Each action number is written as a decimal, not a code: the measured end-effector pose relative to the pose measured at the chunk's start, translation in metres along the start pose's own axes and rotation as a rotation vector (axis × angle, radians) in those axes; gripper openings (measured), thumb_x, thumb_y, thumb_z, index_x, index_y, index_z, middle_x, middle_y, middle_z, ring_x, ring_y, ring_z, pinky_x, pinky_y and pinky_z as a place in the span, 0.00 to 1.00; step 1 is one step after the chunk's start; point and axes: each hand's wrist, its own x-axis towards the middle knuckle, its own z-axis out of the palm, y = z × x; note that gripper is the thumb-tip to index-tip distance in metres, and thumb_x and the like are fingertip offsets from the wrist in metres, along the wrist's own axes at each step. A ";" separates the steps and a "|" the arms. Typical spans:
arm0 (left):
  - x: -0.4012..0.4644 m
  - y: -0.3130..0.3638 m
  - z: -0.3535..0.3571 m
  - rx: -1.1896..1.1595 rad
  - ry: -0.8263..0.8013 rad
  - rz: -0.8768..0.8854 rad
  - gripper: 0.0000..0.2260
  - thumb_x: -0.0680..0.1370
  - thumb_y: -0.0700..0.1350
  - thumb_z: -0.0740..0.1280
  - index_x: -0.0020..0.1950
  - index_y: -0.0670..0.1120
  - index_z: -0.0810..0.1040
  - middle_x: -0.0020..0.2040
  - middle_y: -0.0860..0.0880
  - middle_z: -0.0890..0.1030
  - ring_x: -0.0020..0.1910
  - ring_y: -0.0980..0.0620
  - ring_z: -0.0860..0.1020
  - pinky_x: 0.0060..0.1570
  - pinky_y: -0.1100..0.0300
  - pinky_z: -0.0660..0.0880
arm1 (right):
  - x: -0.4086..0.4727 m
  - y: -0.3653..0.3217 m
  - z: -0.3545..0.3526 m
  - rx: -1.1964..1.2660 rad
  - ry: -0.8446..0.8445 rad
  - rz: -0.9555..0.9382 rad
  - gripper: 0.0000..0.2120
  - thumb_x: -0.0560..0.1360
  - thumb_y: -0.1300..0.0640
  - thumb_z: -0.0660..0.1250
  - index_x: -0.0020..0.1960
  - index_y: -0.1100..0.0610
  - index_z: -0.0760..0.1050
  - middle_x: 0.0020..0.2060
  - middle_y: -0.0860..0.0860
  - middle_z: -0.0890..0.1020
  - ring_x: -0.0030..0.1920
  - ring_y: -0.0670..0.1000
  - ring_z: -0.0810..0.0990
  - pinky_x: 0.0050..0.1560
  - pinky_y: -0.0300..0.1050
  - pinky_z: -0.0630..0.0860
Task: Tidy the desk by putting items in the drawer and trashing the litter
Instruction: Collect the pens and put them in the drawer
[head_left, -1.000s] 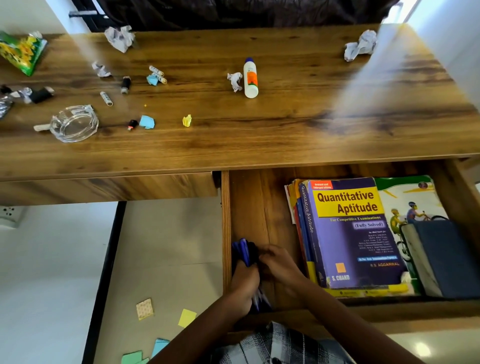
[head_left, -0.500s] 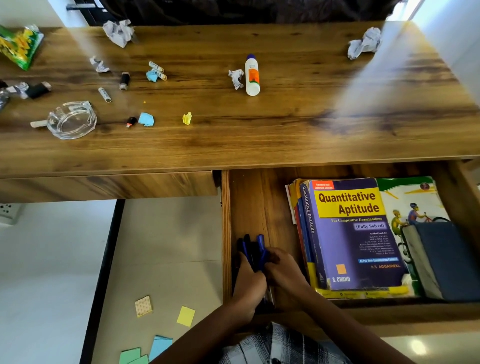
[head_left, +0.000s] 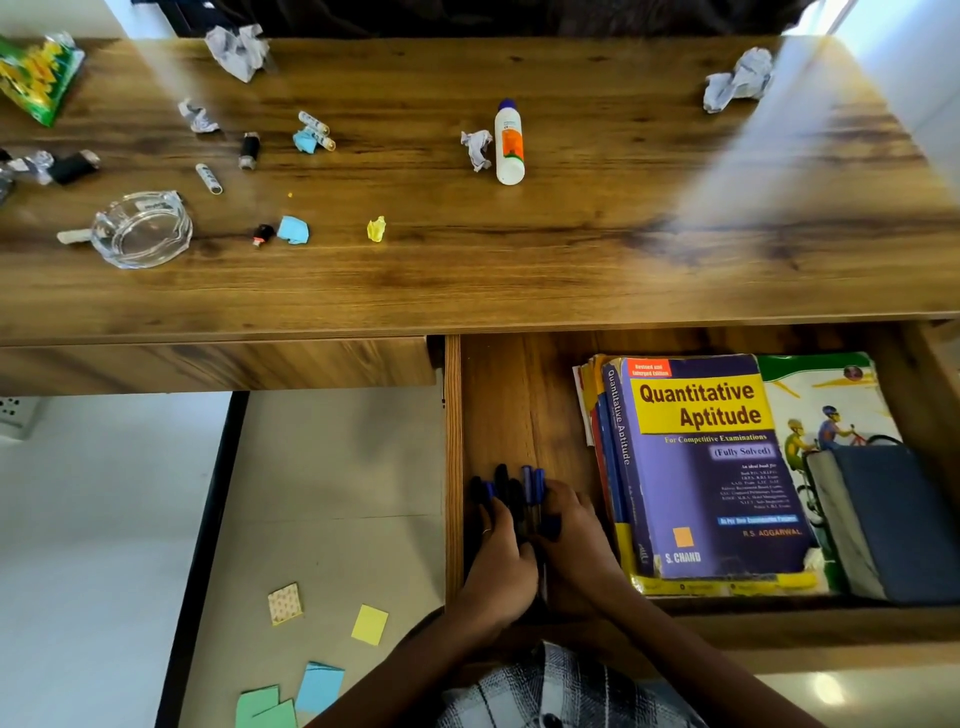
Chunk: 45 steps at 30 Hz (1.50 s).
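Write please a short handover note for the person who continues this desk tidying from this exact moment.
Hands: left hand and right hand are both on the bundle of pens, settling it at the front left of the open drawer.
Done: pens are in the drawer beside the Quantitative Aptitude book and the dark notebook.
Left on the desk: white bottle, glass ashtray, crumpled papers, small blue scrap and yellow scrap, green wrapper. Sticky notes lie on the floor.
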 end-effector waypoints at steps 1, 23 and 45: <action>0.000 0.000 -0.001 0.016 -0.004 0.001 0.30 0.83 0.42 0.53 0.77 0.50 0.35 0.78 0.48 0.41 0.62 0.57 0.72 0.53 0.69 0.71 | 0.001 -0.001 -0.001 0.001 -0.004 -0.018 0.32 0.72 0.62 0.69 0.73 0.55 0.60 0.66 0.56 0.69 0.65 0.54 0.70 0.62 0.43 0.70; 0.042 0.015 -0.010 1.029 0.212 0.302 0.25 0.81 0.39 0.57 0.77 0.41 0.52 0.77 0.41 0.54 0.76 0.43 0.52 0.74 0.49 0.45 | 0.042 -0.009 -0.040 -0.232 -0.128 -0.115 0.17 0.72 0.69 0.67 0.59 0.59 0.75 0.56 0.55 0.78 0.57 0.54 0.78 0.54 0.43 0.78; 0.050 0.030 -0.025 0.919 0.153 0.363 0.17 0.80 0.39 0.60 0.70 0.43 0.68 0.70 0.43 0.69 0.66 0.47 0.71 0.63 0.56 0.70 | 0.028 -0.002 -0.023 -0.152 -0.088 -0.195 0.31 0.71 0.69 0.67 0.71 0.55 0.63 0.65 0.57 0.71 0.67 0.57 0.68 0.67 0.49 0.68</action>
